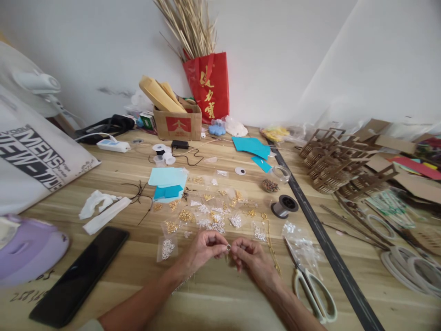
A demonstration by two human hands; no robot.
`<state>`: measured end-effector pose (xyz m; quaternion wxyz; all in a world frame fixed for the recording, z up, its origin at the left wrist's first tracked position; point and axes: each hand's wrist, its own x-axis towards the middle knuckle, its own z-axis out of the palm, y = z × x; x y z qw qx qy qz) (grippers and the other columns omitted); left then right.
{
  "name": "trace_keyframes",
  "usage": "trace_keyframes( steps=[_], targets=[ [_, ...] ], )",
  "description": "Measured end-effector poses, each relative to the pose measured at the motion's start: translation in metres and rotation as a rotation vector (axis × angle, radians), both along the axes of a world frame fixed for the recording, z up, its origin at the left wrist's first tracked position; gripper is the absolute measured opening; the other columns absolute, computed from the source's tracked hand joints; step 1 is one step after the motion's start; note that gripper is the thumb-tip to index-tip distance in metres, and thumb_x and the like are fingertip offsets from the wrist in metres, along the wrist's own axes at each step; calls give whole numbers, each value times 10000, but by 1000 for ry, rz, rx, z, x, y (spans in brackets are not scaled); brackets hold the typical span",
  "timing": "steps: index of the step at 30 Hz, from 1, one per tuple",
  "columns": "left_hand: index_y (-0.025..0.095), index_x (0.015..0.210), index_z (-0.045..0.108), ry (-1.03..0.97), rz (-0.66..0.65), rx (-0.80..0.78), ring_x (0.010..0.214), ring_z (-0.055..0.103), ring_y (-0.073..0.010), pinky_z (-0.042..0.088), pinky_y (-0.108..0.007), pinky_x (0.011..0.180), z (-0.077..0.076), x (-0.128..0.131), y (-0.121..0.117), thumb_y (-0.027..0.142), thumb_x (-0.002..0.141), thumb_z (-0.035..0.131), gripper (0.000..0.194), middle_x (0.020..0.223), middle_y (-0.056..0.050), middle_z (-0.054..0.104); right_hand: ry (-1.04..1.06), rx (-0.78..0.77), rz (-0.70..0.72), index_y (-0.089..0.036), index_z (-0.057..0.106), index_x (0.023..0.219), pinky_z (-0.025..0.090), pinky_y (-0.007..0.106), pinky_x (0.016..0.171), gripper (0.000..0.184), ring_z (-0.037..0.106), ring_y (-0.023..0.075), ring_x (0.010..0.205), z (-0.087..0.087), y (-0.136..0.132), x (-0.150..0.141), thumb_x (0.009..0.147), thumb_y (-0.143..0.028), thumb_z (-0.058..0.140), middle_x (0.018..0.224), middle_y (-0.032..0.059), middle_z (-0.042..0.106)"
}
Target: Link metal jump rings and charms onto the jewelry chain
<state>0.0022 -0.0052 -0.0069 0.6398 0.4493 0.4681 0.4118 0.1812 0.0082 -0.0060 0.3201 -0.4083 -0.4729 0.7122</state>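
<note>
Nearest my camera, along the bottom edge: two bare forearms, sleeve edge at lower left.
Item: left hand, lower centre, its fingertips clamped on a small, round, silver-coloured metal ring.
Item: right hand, facing it, fingertips drawn in just beside the ring; whether they grip it too, I cannot tell.
Relation: the ring sits between the two hands, nearer the left; too small for me to tell its tilt.
Right of the hands: a slim gold-coloured chain, running lengthwise away from my view; then, at lower right, white-handled metal scissors, blades pointing up the frame.
Lower left: a flat, black, rectangular phone.
Beyond the hands, centre: clear packets of silver-coloured links.
</note>
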Motion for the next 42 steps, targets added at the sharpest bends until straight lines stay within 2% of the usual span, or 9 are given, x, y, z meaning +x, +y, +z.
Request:
trace_keyframes(
  steps=[12, 17, 27, 42],
  targets=[
    [148, 713, 701, 22, -27, 3, 577, 554, -125, 422, -242, 557, 0, -1, -1, 353, 665, 760, 218, 647, -28, 669, 35, -3, 3, -147, 620, 641, 392, 198, 434, 416, 457, 89, 474, -2, 0, 0, 677, -522, 797, 522, -30, 525],
    [146, 689, 681, 45, -14, -5, 567, 539, -120, 423, -244, 565, 3, -1, 0, 335, 651, 755, 206, 633, -18, 652, -9, 3, 15, -147, 610, 640, 391, 197, 425, 438, 477, 95, 479, 1, 0, 1, 665, -544, 793, 517, -35, 513],
    [140, 705, 645, 112, -24, 28, 577, 525, -116, 408, -241, 579, 8, -4, -1, 304, 714, 686, 169, 645, -17, 638, -73, 27, 22, -146, 610, 669, 399, 188, 426, 456, 499, 94, 482, 6, -1, 0, 664, -569, 780, 526, -29, 537],
    [137, 759, 639, -29, 103, -29, 640, 560, -137, 429, -260, 636, 11, -8, 1, 335, 695, 718, 223, 685, -30, 662, -31, -3, 0, -142, 610, 674, 389, 171, 417, 470, 481, 80, 479, -1, 2, 2, 652, -574, 794, 541, -29, 542]
  ],
)
